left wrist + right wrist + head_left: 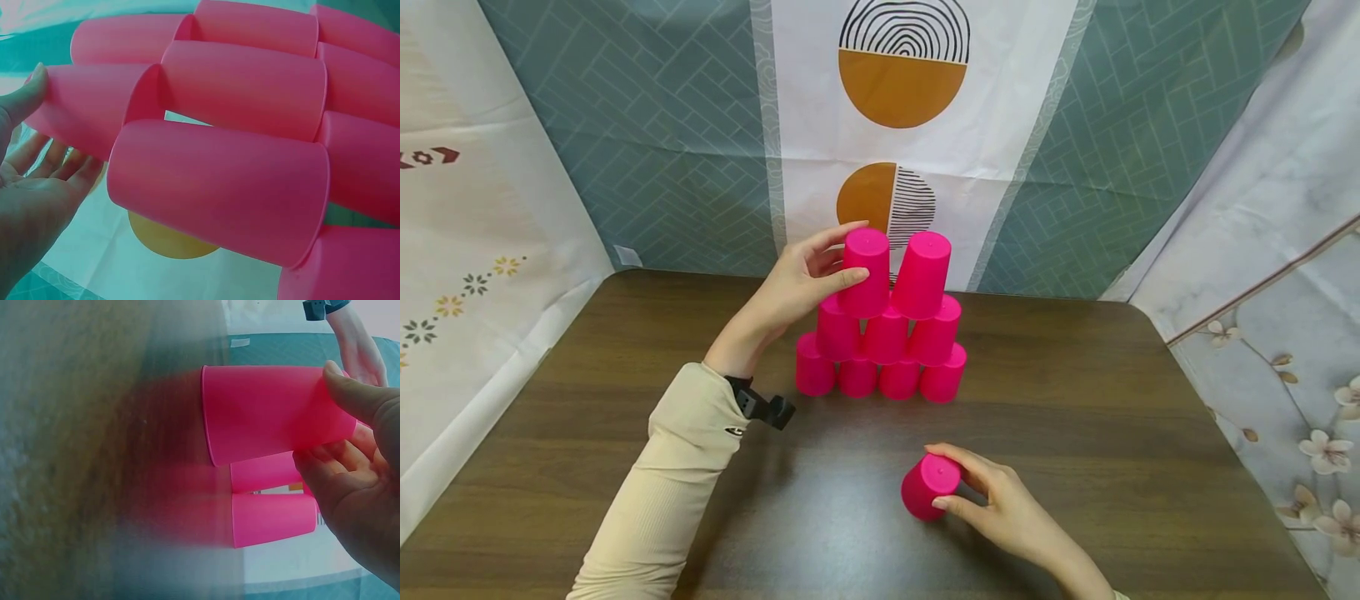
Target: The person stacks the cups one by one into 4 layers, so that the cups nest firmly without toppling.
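Note:
Pink plastic cups, all upside down, form a stepped stack point(886, 337) with several in the bottom row, three in the middle and two on top. My left hand point(812, 271) grips the upper-left cup point(867, 275) between thumb and fingers. In the left wrist view this gripped cup point(94, 100) sits tilted, its open rim overlapping the cups below. Beside it stands the upper-right cup point(922, 275), leaning slightly. In front of the stack, my right hand point(1000, 504) pinches another cup point(931, 487) near its closed end. The right wrist view has that cup's rim point(207, 415) close over the tabletop.
Everything stands on a dark brown wooden table point(1075, 417). A patterned cloth point(700, 167) hangs right behind the table's back edge, and light cloths hang along the left point(482, 250) and right point(1262, 333) sides. A black wrist camera point(763, 407) juts from the left wrist.

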`<state>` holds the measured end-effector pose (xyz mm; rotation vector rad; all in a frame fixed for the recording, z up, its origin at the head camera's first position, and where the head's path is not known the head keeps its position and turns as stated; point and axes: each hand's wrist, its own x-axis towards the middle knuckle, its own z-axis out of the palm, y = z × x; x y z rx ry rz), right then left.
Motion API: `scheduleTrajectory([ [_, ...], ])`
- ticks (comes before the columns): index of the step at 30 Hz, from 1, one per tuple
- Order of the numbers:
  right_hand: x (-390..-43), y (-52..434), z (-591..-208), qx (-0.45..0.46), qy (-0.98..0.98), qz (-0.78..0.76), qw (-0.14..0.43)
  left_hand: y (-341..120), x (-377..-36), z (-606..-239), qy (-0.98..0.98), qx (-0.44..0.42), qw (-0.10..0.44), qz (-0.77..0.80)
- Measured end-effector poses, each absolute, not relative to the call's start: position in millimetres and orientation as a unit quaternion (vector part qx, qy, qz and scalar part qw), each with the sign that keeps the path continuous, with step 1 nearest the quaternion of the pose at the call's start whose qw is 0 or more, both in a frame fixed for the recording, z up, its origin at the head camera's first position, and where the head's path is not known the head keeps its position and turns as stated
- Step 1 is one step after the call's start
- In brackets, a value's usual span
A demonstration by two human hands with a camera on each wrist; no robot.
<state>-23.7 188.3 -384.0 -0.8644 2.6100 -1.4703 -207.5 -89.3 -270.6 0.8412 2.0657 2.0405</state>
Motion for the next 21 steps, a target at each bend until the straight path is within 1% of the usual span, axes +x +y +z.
scheduleTrajectory([
  [11, -24.7, 189.0, -384.6, -0.266, 0.841, -0.470, 0.028, -87.8, -208.2, -275.1, 0.681, 0.250, 0.078, 0.684],
  [15, -25.1, 189.2, -383.7, -0.264, 0.844, -0.465, 0.029, -88.4, -208.2, -276.1, 0.687, 0.240, 0.077, 0.682],
  [18, -25.3, 189.6, -384.0, -0.273, 0.844, -0.462, 0.025, -88.5, -208.3, -276.1, 0.693, 0.235, 0.074, 0.678],
  [21, -26.2, 191.0, -384.1, -0.301, 0.845, -0.442, -0.003, -87.2, -208.8, -276.2, 0.694, 0.238, 0.074, 0.675],
])
